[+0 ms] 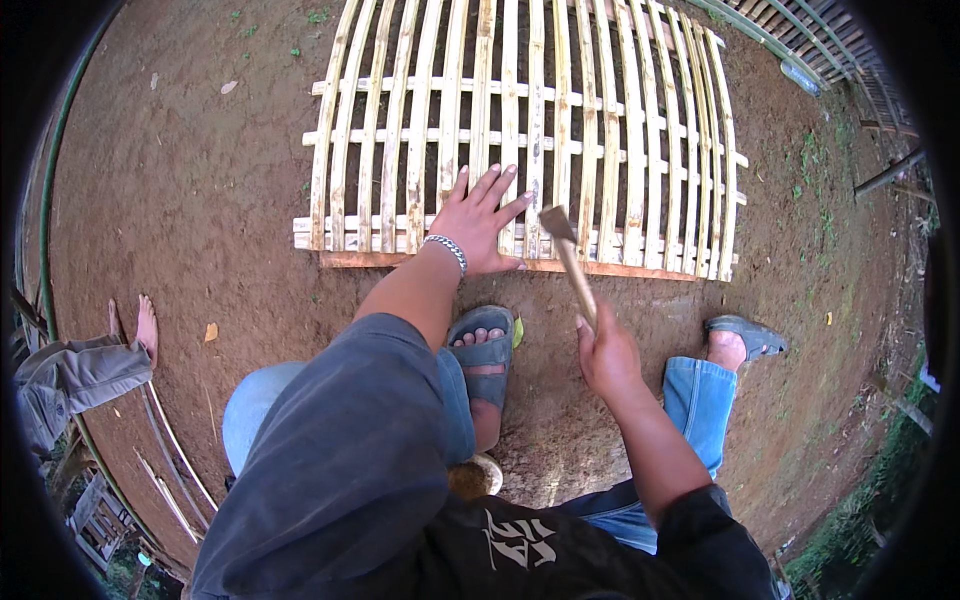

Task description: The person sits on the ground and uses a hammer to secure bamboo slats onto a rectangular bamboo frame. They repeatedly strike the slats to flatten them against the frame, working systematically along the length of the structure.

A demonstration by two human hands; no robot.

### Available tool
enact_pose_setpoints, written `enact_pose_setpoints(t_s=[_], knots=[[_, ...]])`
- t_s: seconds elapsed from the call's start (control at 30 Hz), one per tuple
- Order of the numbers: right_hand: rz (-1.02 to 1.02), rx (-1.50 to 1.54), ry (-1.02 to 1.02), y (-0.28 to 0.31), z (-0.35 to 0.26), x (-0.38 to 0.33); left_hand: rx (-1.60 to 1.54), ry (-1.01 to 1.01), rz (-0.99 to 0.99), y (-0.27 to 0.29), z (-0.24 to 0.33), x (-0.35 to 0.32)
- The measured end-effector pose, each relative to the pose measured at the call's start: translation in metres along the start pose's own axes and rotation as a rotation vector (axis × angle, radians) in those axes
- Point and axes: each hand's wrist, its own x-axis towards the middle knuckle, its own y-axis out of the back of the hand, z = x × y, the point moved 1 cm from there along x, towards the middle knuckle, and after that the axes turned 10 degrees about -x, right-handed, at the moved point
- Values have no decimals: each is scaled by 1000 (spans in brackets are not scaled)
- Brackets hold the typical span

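A panel of pale wooden or bamboo slats [420, 140] lies on the ground in front of me, its long slats crossed by several battens. My left hand [478, 220] rests flat with spread fingers on the slats near the panel's near edge; a chain bracelet circles that wrist. My right hand [608, 350] is closed round the handle of a hammer [572, 262]. The hammer's dark metal head is just right of my left hand, over or near the panel's near edge; whether it touches the slats I cannot tell. No nail can be made out.
Brown bare soil surrounds the panel. Another person's trousered leg [90, 375] and bare feet are at the left, beside thin sticks [180, 450]. A bamboo fence [800, 35] and a plastic bottle [800, 77] stand out at the far right. My sandalled feet are below the panel.
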Motion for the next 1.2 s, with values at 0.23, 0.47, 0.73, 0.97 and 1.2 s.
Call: enact_pose_setpoints(t_s=[0.23,0.47,0.73,0.97,1.2], knots=[[-268,-261,-63,-34,32,2,-13,0,-21,4,4,0],[-75,-31,1,26,-8,7,-21,-1,12,1,-2,-4],[188,-101,408,63,-14,35,-9,2,-23,0,3,4],[126,-224,330,108,-50,46,-33,14,28,-1,-6,-9],[-249,-625,195,70,18,52,-42,-21,37,-2,-1,2]])
